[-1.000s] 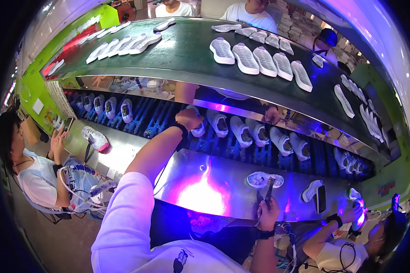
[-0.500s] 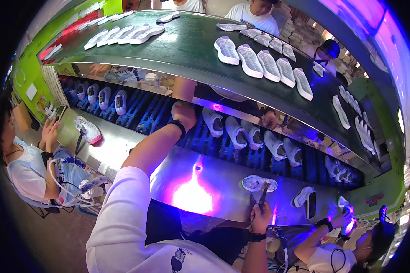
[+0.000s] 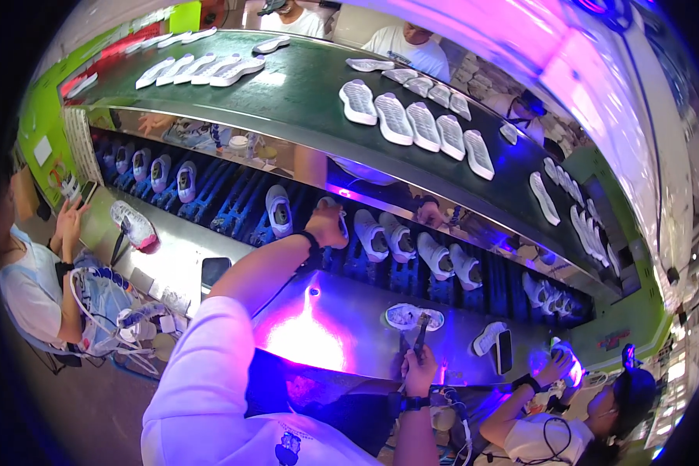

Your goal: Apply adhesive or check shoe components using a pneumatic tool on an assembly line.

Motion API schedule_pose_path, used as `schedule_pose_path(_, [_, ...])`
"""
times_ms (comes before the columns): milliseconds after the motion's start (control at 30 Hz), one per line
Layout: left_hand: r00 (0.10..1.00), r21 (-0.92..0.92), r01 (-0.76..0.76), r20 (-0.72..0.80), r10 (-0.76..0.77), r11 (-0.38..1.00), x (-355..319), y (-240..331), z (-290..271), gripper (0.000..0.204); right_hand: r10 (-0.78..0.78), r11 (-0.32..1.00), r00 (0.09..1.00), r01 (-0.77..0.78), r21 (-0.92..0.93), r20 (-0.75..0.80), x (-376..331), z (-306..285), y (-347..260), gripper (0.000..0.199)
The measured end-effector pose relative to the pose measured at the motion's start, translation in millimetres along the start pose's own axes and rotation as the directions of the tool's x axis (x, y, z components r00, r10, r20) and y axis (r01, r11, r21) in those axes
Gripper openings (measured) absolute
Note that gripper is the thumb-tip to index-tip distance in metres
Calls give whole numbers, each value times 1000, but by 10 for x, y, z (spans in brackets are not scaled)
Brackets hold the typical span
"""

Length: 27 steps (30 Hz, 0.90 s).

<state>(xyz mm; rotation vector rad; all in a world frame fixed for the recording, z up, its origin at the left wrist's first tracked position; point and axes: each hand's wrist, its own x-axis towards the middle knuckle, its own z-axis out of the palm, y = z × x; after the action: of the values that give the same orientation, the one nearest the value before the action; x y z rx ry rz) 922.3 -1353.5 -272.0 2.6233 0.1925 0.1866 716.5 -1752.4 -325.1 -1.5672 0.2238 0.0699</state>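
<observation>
My left arm reaches forward to the lower conveyor, where my left hand [image 3: 328, 225] is closed on a white shoe [image 3: 330, 203], mostly covered by the fingers. Another white shoe [image 3: 278, 211] stands just left of that hand. Low over the metal bench, my right hand [image 3: 420, 373] grips a dark two-pronged tool [image 3: 421, 335] whose exact kind I cannot make out. Its tip overlaps a white sole [image 3: 400, 314] lying on the bench. A black band circles each wrist.
More white shoes [image 3: 371, 234] line the blue-slatted conveyor [image 3: 229, 203]. Above it, a green belt [image 3: 303, 97] carries rows of white soles [image 3: 423, 124]. Phones [image 3: 215, 270] lie on the metal bench [image 3: 365, 293]. Co-workers sit left [image 3: 35, 287] and right [image 3: 551, 419]; others are behind the belt.
My left hand has shifted right from one shoe to the neighbouring one, leaving the first in view. The picture has swung, so most things sit further left. The right hand still holds the tool.
</observation>
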Motion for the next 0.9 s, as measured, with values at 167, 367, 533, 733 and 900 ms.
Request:
schedule_pose_path(167, [938,-101,-293,164,307,951,-1114,386,-593,89,59,996,998,-56,72,-36,-50,-143,12,22])
schedule_pose_path(367, [792,37,-536,370,486,844,-2521,660,-874,91,-46,990,999,44,133,9,62,-230,46,25])
schedule_pose_path(533, [924,352,-382,155,349,854,-2516,504,-343,70,34,987,998,-43,157,56,-6,-257,-112,28])
schedule_pose_path(733, [891,-694,334,453,26,638,-2456,868,-568,56,-31,993,991,14,121,134,-583,-228,-875,38])
schedule_pose_path(900, [909,-555,-325,38,414,765,-2789,1263,-796,68,-1,1000,980,1,0,198,-937,-274,-1238,42])
